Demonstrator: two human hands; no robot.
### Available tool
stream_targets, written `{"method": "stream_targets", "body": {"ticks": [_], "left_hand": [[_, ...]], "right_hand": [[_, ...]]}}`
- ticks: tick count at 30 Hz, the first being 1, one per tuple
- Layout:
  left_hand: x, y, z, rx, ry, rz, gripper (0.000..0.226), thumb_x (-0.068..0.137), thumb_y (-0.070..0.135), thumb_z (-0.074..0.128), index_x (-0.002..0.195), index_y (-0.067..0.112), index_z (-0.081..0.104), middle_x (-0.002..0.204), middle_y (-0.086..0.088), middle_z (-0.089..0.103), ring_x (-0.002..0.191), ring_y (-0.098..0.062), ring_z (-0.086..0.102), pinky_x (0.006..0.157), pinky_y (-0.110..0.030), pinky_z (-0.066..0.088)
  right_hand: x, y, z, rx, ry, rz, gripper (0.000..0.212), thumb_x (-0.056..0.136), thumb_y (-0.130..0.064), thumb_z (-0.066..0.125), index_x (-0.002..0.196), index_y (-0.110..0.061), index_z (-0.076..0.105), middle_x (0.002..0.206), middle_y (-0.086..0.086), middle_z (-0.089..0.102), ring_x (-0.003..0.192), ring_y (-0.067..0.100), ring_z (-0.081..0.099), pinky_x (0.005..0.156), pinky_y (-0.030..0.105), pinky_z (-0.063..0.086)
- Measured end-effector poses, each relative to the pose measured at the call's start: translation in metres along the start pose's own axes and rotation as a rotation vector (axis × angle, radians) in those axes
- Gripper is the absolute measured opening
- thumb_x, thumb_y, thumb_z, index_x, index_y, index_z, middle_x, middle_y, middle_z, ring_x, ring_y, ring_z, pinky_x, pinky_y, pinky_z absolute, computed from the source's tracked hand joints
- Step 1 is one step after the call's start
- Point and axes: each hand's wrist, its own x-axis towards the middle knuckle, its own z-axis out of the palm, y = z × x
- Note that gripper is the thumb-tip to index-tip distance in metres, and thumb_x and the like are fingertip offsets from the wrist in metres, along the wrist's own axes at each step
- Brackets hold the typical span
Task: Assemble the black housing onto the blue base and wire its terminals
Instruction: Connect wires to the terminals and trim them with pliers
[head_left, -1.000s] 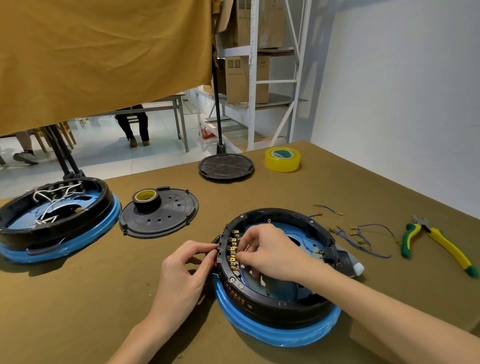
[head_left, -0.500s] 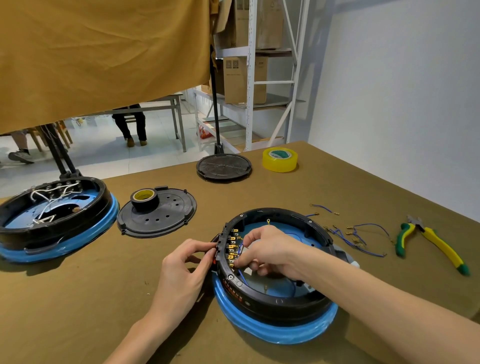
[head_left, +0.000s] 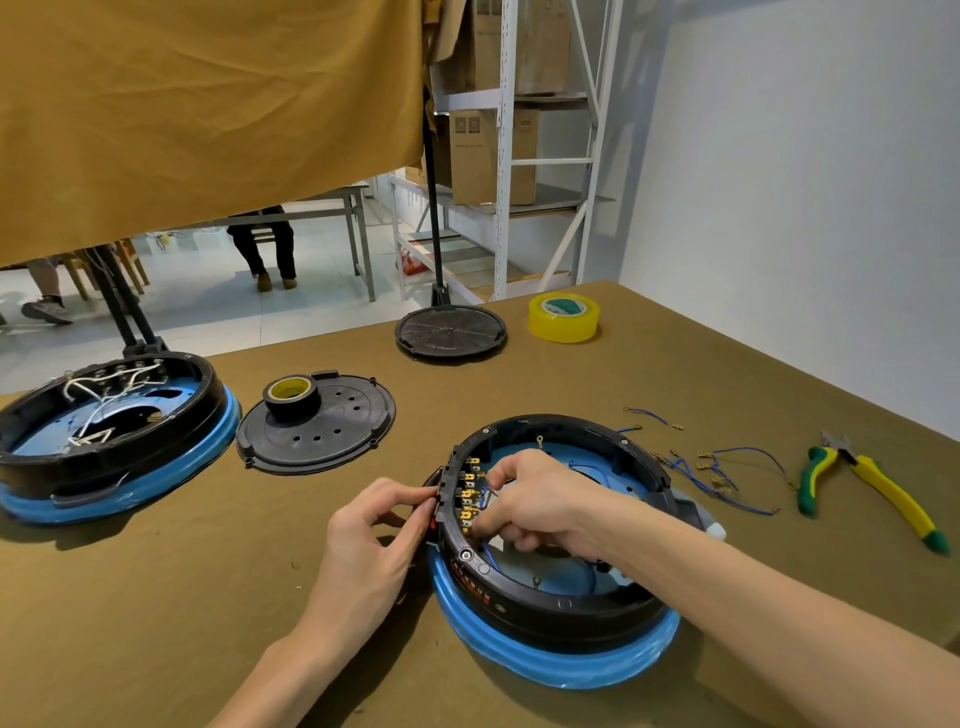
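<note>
While your left hand (head_left: 382, 535) pinches the black housing (head_left: 524, 597) rim, your right hand (head_left: 540, 501) reaches inside, fingers curled, pinching a blue wire (head_left: 485, 553) at the terminals (head_left: 467, 499).

- Two bare forearms enter from the bottom edge of the view.
- No sleeve covers either forearm as far as the frame shows; any clothing lies out of view.
- The left hand (head_left: 376, 540) is bare: no glove, ring, watch or wristband shows.
- The right hand (head_left: 540, 501) is bare too, with nothing worn at the wrist.
- Fingernails look short and unpainted, though they are small in view.
</note>
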Motion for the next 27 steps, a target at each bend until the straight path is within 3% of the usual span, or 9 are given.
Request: {"method": "stream_targets", "body": {"ticks": [3,6,9,12,16,19,23,27], "left_hand": [[-0.001,0.002,0.0,0.012,0.006,0.0,0.032,0.092,0.011,0.07,0.104,0.041,0.07,0.099,0.023,0.069,0.099,-0.004,0.066,0.082,-0.018,0.053],[-0.002,0.003,0.001,0.049,-0.001,0.021,0.032,0.093,0.014,0.068,0.106,0.043,0.067,0.103,0.026,0.067,0.102,0.0,0.064,0.084,-0.014,0.051],[-0.001,0.005,0.002,0.079,0.0,0.028,0.037,0.094,0.016,0.066,0.114,0.046,0.06,0.112,0.031,0.064,0.108,0.005,0.062,0.088,-0.013,0.051],[0.0,0.003,0.004,0.077,-0.032,0.016,0.039,0.099,0.023,0.059,0.134,0.04,0.055,0.124,0.031,0.059,0.121,0.008,0.054,0.094,-0.009,0.046],[0.002,0.001,0.002,0.068,-0.164,-0.068,0.045,0.099,0.041,0.04,0.144,0.042,0.043,0.139,0.038,0.043,0.136,0.017,0.034,0.11,-0.01,0.03],[0.002,0.0,0.003,0.054,-0.207,-0.08,0.041,0.101,0.04,0.038,0.141,0.049,0.041,0.139,0.038,0.044,0.135,0.019,0.035,0.108,-0.005,0.028],[0.004,-0.005,0.002,0.068,-0.217,-0.077,0.041,0.107,0.028,0.042,0.141,0.052,0.042,0.141,0.038,0.046,0.136,0.016,0.037,0.11,-0.013,0.03],[0.004,-0.009,0.004,0.108,-0.224,-0.059,0.045,0.109,0.021,0.042,0.146,0.047,0.042,0.144,0.036,0.046,0.138,0.013,0.037,0.112,-0.015,0.03]], "right_hand": [[-0.002,0.0,0.0,-0.046,-0.017,-0.02,0.034,0.088,0.009,0.07,0.1,-0.014,0.048,0.063,0.004,0.053,0.041,0.008,0.048,0.039,0.02,0.037],[-0.006,-0.006,-0.01,-0.12,-0.041,-0.073,0.024,0.095,0.001,0.067,0.109,-0.008,0.049,0.066,0.01,0.068,0.045,0.015,0.061,0.04,0.024,0.047],[-0.003,-0.012,-0.02,-0.247,0.069,-0.214,0.016,0.102,-0.007,0.058,0.115,-0.007,0.051,0.066,0.012,0.074,0.044,0.018,0.064,0.041,0.027,0.05],[0.006,-0.005,-0.016,-0.479,0.17,-0.302,0.021,0.105,-0.012,0.054,0.125,-0.005,0.055,0.07,0.012,0.074,0.042,0.012,0.063,0.042,0.023,0.049],[0.016,0.002,-0.007,-0.642,0.254,-0.366,0.021,0.101,-0.014,0.058,0.104,0.002,0.072,0.061,0.009,0.069,0.035,0.003,0.055,0.04,0.014,0.043],[0.02,-0.006,-0.01,-0.623,0.242,-0.327,0.02,0.098,-0.011,0.061,0.095,0.003,0.075,0.063,0.011,0.07,0.033,0.004,0.052,0.039,0.015,0.042],[0.02,-0.013,-0.018,-0.502,0.128,-0.172,0.012,0.098,-0.011,0.064,0.1,-0.002,0.071,0.054,-0.001,0.064,0.034,0.008,0.052,0.037,0.021,0.041],[0.015,-0.01,-0.02,-0.452,0.115,-0.124,0.018,0.101,-0.01,0.058,0.101,0.004,0.069,0.054,0.003,0.063,0.033,0.01,0.051,0.034,0.021,0.038]]}}
